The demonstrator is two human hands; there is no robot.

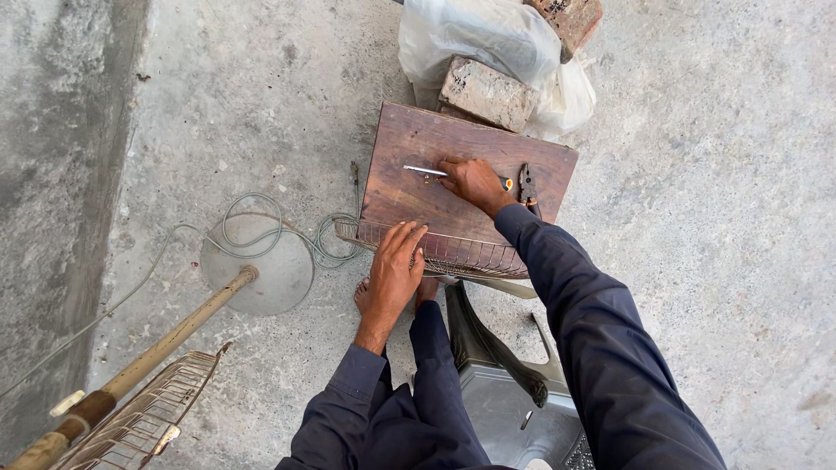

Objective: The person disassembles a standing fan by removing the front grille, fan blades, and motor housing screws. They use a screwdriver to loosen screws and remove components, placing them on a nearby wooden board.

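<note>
Screwdriver (pixel 435 171) lies on the wooden board (pixel 418 165) at frame centre top, metal shaft pointing left, orange handle end under the right hand (pixel 475 183). Right hand's fingers are pressed down over the handle, closed on it, arm stretched forward in a dark sleeve. Pliers (pixel 528 184) sit just beside that hand, near the board's right edge. Wire fan guard (pixel 435 248) runs along the board's near edge; left hand (pixel 394 274) rests on its rim, fingers together and flat, not gripping. Brick (pixel 486 92) and white bag (pixel 488 39) crowd the board's far edge. Fan base (pixel 270 274) with cord and pole sits left centre. Concrete floor (pixel 714 218) open to the right.
</note>
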